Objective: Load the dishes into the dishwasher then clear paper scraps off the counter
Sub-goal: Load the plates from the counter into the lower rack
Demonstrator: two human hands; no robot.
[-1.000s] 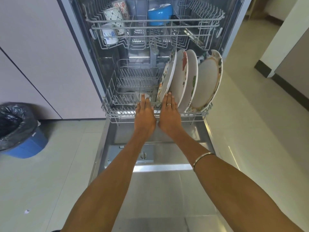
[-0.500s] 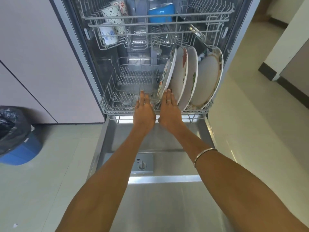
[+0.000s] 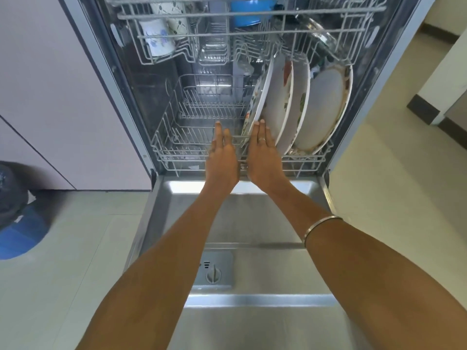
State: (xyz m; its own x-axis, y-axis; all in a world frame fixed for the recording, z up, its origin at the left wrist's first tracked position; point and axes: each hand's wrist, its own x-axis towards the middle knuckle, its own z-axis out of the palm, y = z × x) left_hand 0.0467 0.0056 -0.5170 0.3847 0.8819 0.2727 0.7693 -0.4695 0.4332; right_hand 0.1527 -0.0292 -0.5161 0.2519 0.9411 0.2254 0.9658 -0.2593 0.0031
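Lower rack against both hands

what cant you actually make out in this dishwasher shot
Head view only:
- Upper rack: its top is cut off by the frame edge, so the mugs and blue bowl show only partly.
- Left hand and right hand: palms hidden; contact with the lower rack is unclear.
- Plates: overlapping, bottoms hidden.
- Bin: cut off at left.

I am standing on pale floor tiles, with plain lilac cabinet fronts to my left and a bag-lined blue bin sitting beside them.
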